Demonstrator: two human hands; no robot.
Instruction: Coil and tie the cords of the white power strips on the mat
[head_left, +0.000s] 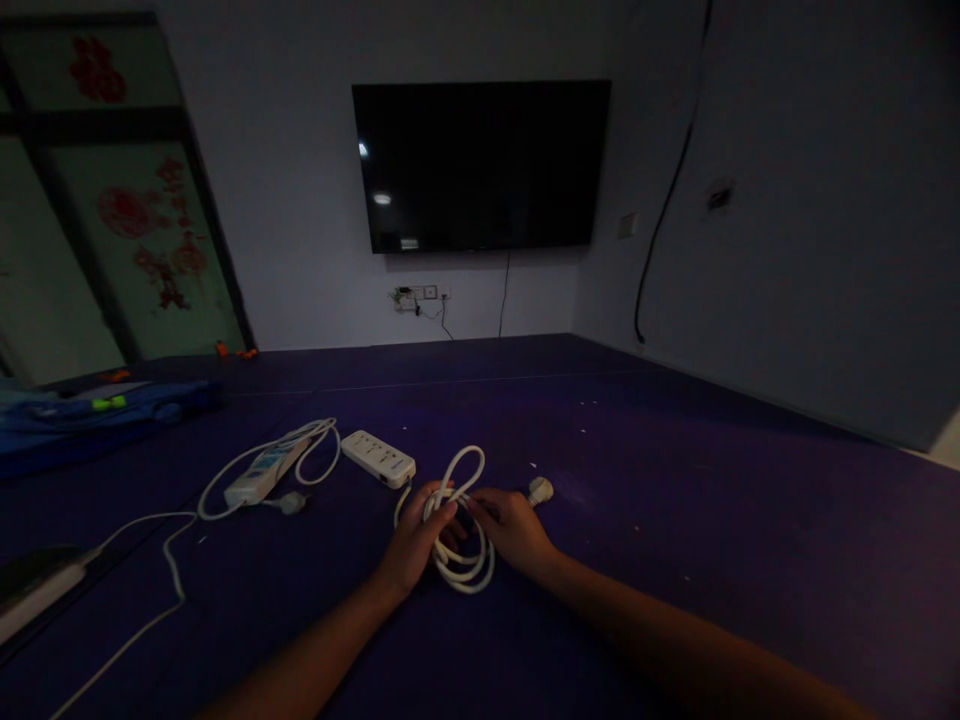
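A white power strip [378,458] lies on the purple floor mat [675,520]. Its white cable [463,470] is gathered into loops between my hands. My left hand [417,540] grips the left side of the coil, fingers curled round the strands. My right hand [514,527] is closed on the right side of the same coil. The cable's white plug [539,489] rests on the mat just beyond my right hand.
A second white power strip [257,473] with its loose cable and plug [289,501] lies to the left. A third strip [34,598] sits at the left edge. Blue fabric [90,415] lies far left. A dark television [481,165] hangs on the wall.
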